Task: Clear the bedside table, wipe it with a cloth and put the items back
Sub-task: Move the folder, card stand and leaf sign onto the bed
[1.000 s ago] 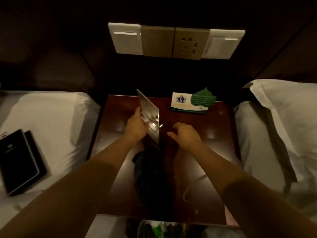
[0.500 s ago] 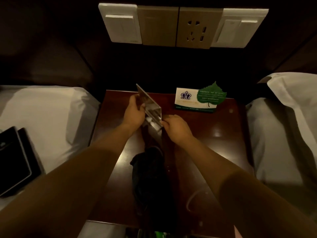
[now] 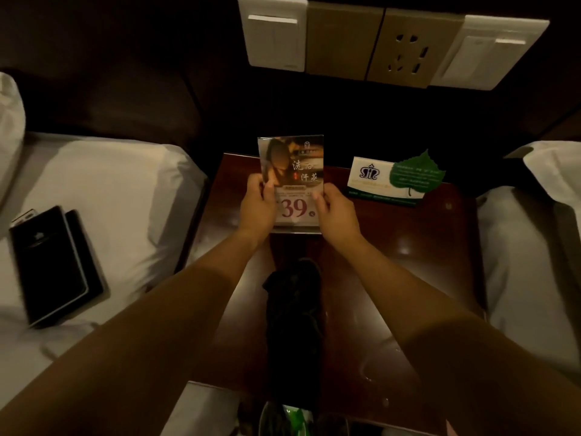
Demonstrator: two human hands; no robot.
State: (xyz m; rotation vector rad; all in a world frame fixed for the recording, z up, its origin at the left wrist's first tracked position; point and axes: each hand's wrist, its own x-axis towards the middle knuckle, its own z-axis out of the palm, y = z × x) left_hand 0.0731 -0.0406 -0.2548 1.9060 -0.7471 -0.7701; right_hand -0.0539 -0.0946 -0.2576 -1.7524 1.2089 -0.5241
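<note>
An acrylic sign stand with a printed card reading "39" stands upright at the back middle of the dark wooden bedside table, facing me. My left hand grips its left edge and my right hand grips its right edge. A dark cloth lies crumpled on the table just in front of the stand, between my forearms. A white tent card with a green leaf sits at the table's back right.
White beds flank the table on the left and right. Two black folders lie on the left bed. A switch and socket panel hangs on the wall above. Wet streaks shine on the table's front right.
The sign stand was edge-on to me in my left hand; my right hand joined it and both turned it so its printed face looks at me. The camera moved closer.
</note>
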